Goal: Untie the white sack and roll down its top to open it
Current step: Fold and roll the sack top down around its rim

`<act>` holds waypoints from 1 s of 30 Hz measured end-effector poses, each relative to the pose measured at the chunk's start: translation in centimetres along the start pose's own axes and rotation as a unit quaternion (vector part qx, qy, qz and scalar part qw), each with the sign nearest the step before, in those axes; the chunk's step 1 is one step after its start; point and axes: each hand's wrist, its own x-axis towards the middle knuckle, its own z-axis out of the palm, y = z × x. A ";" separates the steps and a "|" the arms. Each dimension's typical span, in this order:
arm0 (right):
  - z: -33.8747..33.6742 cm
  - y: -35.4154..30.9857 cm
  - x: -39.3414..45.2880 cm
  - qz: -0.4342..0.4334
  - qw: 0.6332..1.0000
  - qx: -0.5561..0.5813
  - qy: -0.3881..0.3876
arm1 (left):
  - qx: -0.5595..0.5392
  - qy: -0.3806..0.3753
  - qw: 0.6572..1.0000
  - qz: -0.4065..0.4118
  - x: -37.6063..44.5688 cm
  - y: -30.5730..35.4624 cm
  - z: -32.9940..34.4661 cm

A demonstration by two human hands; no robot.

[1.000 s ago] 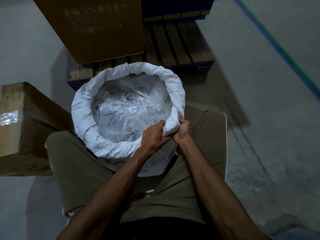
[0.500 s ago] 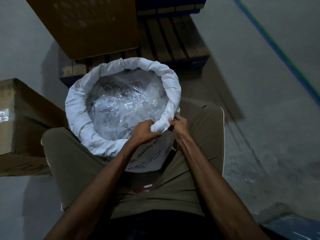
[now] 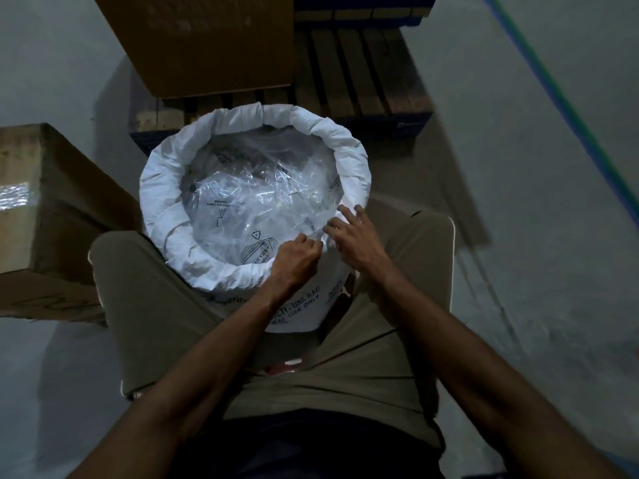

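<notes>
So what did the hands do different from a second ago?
The right hand let go of the white sack's rolled rim; its fingers are now spread, fingertips resting on the rim's near right part. The left hand slid a little along the rim and remains curled at its inner edge. The white sack stays between the knees, top rolled down, clear plastic liner showing inside. The cardboard boxes and pallet are unchanged.

White sack (image 3: 162, 188), brown boxes, olive trousers.
My white sack carries dark printed lettering; its clear liner (image 3: 256, 202) shows black print. My trousers (image 3: 380, 340) are olive, the left box (image 3: 52, 209) brown, the far-right floor stripe (image 3: 567, 108) blue-green.
</notes>
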 end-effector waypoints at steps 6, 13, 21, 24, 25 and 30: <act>-0.4 0.7 0.9 -0.043 0.998 -0.039 0.028 | -0.257 -0.111 0.950 -0.137 -0.3 -1.8 -0.9; 0.3 -0.4 1.6 -0.046 0.999 -0.022 0.002 | -0.137 -0.150 0.963 -0.176 0.2 -1.6 -2.0; 0.6 -1.4 1.2 -0.077 0.995 0.047 -0.051 | -0.023 -0.112 0.993 -0.030 -1.7 0.6 0.3; 1.0 -1.6 1.5 -0.065 0.996 0.040 -0.034 | -0.117 -0.137 0.982 -0.050 -1.8 -1.0 -0.7; 1.2 -1.6 1.6 -0.065 0.997 0.031 -0.033 | -0.122 -0.140 0.981 -0.062 -2.1 -1.9 -1.2; 1.3 -2.2 2.2 -0.075 0.997 0.009 -0.029 | -0.103 -0.160 0.978 -0.085 -4.2 -5.7 -2.6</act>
